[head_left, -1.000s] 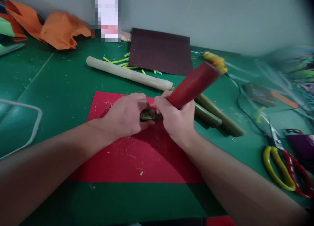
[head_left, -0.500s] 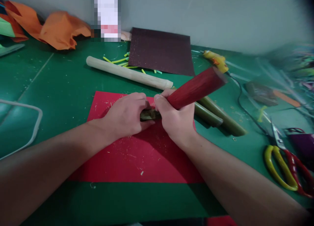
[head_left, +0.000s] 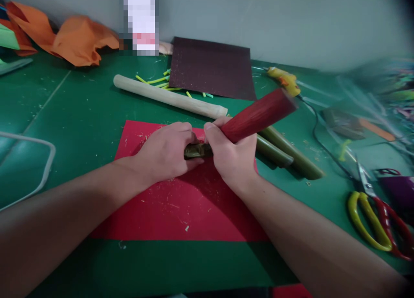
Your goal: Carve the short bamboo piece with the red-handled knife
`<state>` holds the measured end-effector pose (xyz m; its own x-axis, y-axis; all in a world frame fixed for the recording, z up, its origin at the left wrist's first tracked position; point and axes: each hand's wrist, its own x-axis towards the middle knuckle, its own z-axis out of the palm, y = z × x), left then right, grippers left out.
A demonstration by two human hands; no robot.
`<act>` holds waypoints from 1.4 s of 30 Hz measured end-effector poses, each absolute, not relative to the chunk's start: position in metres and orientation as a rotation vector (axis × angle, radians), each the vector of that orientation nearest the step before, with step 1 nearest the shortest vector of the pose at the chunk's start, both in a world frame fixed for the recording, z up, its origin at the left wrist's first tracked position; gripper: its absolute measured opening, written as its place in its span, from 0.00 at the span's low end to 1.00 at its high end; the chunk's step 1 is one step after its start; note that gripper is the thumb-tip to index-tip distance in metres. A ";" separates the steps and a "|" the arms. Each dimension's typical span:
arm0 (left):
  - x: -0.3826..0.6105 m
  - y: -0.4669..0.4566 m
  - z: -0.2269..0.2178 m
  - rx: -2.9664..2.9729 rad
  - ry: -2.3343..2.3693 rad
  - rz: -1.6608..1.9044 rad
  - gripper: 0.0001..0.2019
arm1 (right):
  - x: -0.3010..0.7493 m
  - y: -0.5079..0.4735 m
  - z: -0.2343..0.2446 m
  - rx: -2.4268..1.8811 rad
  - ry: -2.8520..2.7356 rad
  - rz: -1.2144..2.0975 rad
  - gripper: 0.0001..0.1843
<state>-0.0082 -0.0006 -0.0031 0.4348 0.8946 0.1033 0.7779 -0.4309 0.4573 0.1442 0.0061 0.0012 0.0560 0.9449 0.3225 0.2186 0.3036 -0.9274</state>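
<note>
My left hand (head_left: 170, 149) is closed around a short dark green piece (head_left: 196, 150) that looks like bamboo, above a red sheet (head_left: 174, 211) sprinkled with small shavings. Just right of it, my right hand (head_left: 233, 155) grips a thick red wooden handle (head_left: 258, 114), which slants up and to the right. The handle's lower end is hidden in the fist, so the tool's kind does not show. My right thumb lies close to the green piece. Two green bamboo lengths (head_left: 291, 155) lie partly behind my right hand.
Beyond the hands lie a pale stick (head_left: 171, 95), a dark sheet (head_left: 211, 69) and several yellow-green strips (head_left: 158, 79). On the right are a corded yellow glue gun (head_left: 284, 80) and scissors (head_left: 371, 216) with yellow and red handles. Orange material (head_left: 80, 39) sits back left.
Hardly anything differs. The red handle and my right hand have shifted very slightly; both hands keep their grips.
</note>
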 end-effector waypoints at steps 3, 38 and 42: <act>-0.008 -0.001 -0.004 2.350 1.410 0.491 0.14 | 0.145 0.005 0.004 -1.201 -1.436 0.846 0.14; -0.008 -0.001 -0.004 2.389 1.441 0.474 0.14 | 0.143 0.010 -0.004 -1.131 -1.423 0.791 0.12; -0.008 -0.001 -0.005 2.390 1.443 0.472 0.15 | 0.143 0.010 -0.005 -1.149 -1.414 0.784 0.12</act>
